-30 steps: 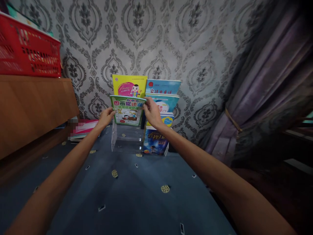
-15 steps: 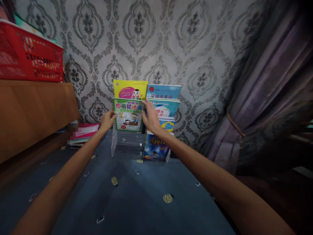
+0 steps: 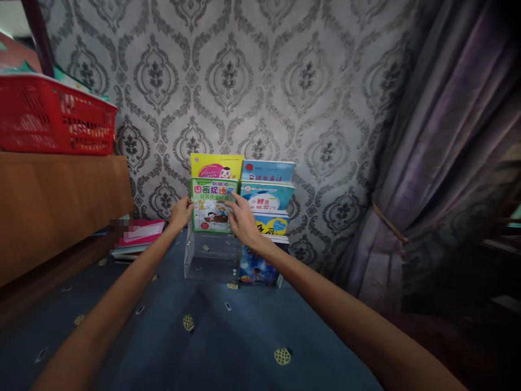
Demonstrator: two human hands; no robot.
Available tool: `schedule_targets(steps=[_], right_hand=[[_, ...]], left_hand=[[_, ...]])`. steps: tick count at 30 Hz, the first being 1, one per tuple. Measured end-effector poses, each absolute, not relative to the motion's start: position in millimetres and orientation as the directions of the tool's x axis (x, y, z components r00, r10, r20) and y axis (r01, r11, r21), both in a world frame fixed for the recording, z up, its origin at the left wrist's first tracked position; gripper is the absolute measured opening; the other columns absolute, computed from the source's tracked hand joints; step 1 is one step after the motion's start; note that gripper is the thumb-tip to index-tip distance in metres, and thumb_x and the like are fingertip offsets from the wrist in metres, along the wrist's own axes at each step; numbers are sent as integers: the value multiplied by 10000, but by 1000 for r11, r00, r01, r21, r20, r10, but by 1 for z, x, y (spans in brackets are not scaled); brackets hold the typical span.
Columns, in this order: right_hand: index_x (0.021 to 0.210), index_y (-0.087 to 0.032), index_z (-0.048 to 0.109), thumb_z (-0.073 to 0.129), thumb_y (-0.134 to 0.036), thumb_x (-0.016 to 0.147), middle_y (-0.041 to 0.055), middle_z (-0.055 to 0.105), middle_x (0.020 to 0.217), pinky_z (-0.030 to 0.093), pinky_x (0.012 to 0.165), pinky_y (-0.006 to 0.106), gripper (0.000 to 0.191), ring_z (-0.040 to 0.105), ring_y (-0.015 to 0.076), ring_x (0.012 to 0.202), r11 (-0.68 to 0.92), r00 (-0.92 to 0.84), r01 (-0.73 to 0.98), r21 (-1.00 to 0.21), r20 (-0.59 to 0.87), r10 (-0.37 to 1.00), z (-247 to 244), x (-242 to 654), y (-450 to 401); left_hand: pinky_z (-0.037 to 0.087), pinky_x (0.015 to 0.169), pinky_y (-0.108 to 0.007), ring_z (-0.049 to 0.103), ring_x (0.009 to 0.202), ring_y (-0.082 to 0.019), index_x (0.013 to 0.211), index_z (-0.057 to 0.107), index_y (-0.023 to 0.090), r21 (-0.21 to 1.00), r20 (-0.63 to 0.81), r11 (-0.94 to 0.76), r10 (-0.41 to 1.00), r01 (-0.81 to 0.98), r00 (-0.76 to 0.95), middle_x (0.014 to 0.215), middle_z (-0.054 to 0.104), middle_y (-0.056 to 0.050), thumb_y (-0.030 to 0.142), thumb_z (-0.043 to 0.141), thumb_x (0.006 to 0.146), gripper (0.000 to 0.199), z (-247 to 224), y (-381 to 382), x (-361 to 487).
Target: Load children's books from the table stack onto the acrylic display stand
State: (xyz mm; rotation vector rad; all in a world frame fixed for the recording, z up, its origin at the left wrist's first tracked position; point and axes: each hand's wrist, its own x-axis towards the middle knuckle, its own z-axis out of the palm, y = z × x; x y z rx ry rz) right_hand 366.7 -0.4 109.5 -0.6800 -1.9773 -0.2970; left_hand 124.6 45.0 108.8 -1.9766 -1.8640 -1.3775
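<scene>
A green-bordered picture book stands in the left column of a clear acrylic rack. My left hand grips its left edge, thumb and fingers pinched together. On the right edge, my right hand holds the same book, with the index fingertip on the cover. Behind it rises a yellow book. The right column carries a light-blue book, a teal book, a blue-and-yellow book and a dark-blue book, the last partly covered by my right wrist.
Left of the rack lies a stack of books with a pink cover. A red plastic basket sits on a wooden cabinet. The blue patterned tablecloth runs beneath the rack. Patterned wallpaper stands behind, a tied curtain to the right.
The view has tilted upward, so the rack appears lower. My right hand has slid down the green book's right edge from near its top corner. My left hand keeps its hold.
</scene>
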Motion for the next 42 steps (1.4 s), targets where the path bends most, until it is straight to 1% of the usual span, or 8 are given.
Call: schedule_targets(steps=[8, 14, 19, 26, 30, 35, 39, 42], right_hand=[[1216, -169, 636, 480, -92, 861, 144, 508, 1470, 387, 1151, 541, 396, 437, 307, 1402, 790, -384, 581, -196, 790, 478, 95, 360, 16], [1206, -139, 650, 495, -93, 852, 180, 498, 1477, 370, 1175, 507, 389, 435, 304, 1419, 768, -367, 584, -263, 758, 539, 90, 356, 25], [1197, -151, 657, 491, -90, 846, 158, 511, 1469, 359, 1188, 497, 393, 448, 288, 1411, 775, -371, 562, -288, 750, 548, 89, 355, 29], [1196, -144, 653, 485, -101, 848, 160, 526, 1457, 357, 1187, 504, 389, 462, 294, 1399, 773, -376, 563, -292, 743, 554, 88, 356, 26], [1203, -161, 649, 487, -108, 852, 136, 553, 1433, 383, 1174, 483, 391, 484, 273, 1380, 793, -383, 539, -285, 755, 532, 88, 358, 19], [1198, -137, 651, 474, -103, 851, 160, 567, 1410, 404, 1158, 479, 391, 501, 276, 1362, 795, -396, 549, -257, 758, 519, 87, 360, 11], [1189, -173, 656, 484, -105, 852, 130, 596, 1379, 425, 1141, 470, 384, 521, 265, 1339, 808, -393, 531, -256, 771, 502, 85, 361, 5], [1205, -180, 653, 475, -97, 857, 124, 594, 1382, 434, 1132, 471, 400, 509, 263, 1351, 813, -404, 518, -267, 761, 508, 84, 363, -1]], left_hand=[[439, 781, -305, 609, 854, -218, 845, 617, 185, 450, 626, -211, 768, 868, -138, 882, 695, -68, 262, 513, 871, 132, 112, 45, 123], [450, 772, -306, 620, 878, -223, 888, 628, 184, 452, 625, -203, 767, 869, -146, 918, 706, -72, 287, 524, 874, 147, 110, 46, 122], [460, 762, -303, 628, 869, -218, 906, 625, 195, 466, 624, -203, 765, 861, -157, 920, 709, -63, 272, 518, 867, 137, 109, 43, 122], [467, 807, -313, 630, 896, -217, 931, 622, 180, 477, 627, -236, 766, 847, -140, 964, 709, -73, 258, 519, 844, 155, 109, 35, 121], [476, 795, -316, 628, 845, -210, 890, 620, 181, 487, 637, -285, 762, 825, -114, 925, 710, -63, 254, 542, 814, 131, 109, 31, 118], [486, 780, -323, 613, 799, -204, 851, 615, 178, 506, 639, -340, 765, 793, -79, 854, 698, -48, 251, 558, 786, 114, 105, 27, 112], [498, 785, -327, 609, 783, -193, 866, 618, 168, 509, 640, -385, 768, 770, -39, 830, 683, -41, 233, 543, 785, 129, 101, 26, 107], [513, 779, -318, 621, 790, -183, 921, 624, 159, 513, 629, -396, 777, 761, -20, 856, 689, -42, 212, 516, 798, 173, 97, 25, 104]])
